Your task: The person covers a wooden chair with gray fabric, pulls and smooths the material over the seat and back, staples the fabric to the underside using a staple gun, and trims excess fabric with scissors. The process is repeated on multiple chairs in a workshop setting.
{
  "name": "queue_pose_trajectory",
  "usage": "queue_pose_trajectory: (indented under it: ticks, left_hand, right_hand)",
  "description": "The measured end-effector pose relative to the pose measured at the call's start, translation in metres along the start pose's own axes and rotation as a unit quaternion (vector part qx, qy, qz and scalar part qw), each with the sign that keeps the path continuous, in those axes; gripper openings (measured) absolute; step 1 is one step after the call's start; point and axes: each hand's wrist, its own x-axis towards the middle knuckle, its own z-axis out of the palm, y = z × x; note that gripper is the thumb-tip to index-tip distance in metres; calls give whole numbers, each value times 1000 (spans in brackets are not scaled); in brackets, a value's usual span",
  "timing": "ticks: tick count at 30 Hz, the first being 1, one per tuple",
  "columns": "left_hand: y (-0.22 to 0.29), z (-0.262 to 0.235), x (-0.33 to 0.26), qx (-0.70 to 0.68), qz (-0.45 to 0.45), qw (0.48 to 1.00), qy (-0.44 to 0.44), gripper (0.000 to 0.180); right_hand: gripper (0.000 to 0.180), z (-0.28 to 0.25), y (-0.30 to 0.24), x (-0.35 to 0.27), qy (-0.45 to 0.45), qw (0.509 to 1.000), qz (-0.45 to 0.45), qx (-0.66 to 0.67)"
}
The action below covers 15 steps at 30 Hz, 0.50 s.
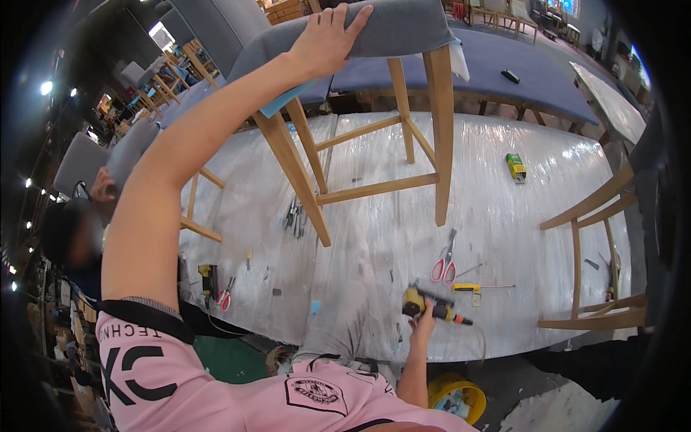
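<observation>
My left hand (327,39) lies on the grey fabric of an upholstered chair (403,29), thumb spread away from the fingers. The chair stands on its light wooden legs on a table, with blue material showing under the seat's edge. Lower down, my right hand (423,324) is closed round a yellow-and-black staple gun (414,301), with an air hose at its end. Beside the gun on the table are red-handled scissors (444,268) and a yellow-handled screwdriver (468,287).
Clear plastic wrap covers the table (374,252). A second nail gun (207,279), other scissors (224,297) and a green-yellow box (516,168) lie there. Another chair (576,273) stands at right. A co-worker (72,237) is at left; a yellow bucket (471,396) stands below.
</observation>
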Motion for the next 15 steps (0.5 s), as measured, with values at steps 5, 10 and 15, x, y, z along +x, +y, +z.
queue_pose_trajectory:
  ticks: [5, 10, 15]
  left_hand:
    - [7, -23, 5, -54, 0, 998, -19, 101]
    - [10, -26, 0, -60, -1, 998, -10, 99]
    - [15, -5, 1, 23, -3, 999, 22, 121]
  right_hand:
    - [67, 124, -88, -82, -192, 871, -441, 100]
    - [34, 235, -197, -136, -187, 631, -747, -95]
    - [33, 328, -263, -140, -289, 554, -781, -20]
